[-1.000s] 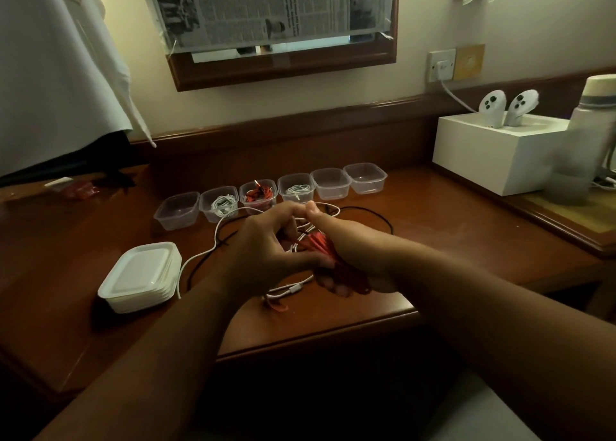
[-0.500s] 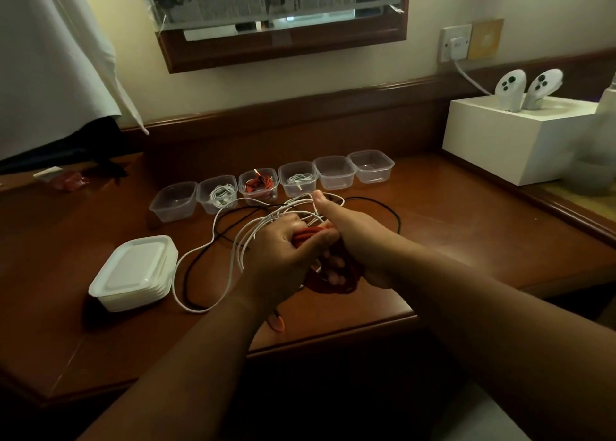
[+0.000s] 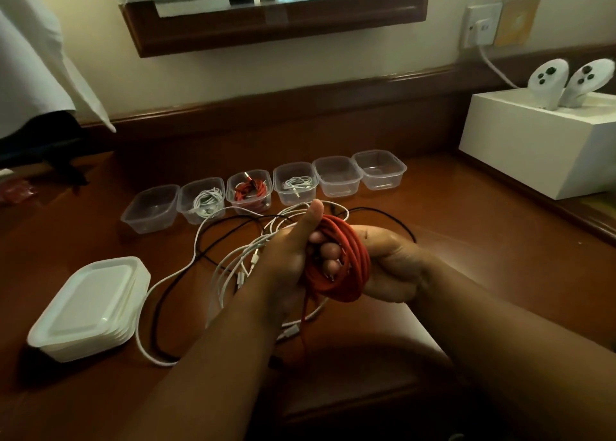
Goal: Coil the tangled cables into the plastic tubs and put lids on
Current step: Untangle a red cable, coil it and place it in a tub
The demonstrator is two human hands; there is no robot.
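Head view: coiling red cable [image 3: 346, 260] above counter [image 3: 466, 227].
Left hand [image 3: 290, 257] and right hand [image 3: 390, 264] together, both clamped on coil. Keep loops even, tuck trailing end, then lower into an empty tub [image 3: 338, 177]; lids [image 3: 90, 307] stacked left.

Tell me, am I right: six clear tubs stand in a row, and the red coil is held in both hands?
Almost. The head view shows six tubs, but the red coil is wound round the left hand; the right hand only touches it.
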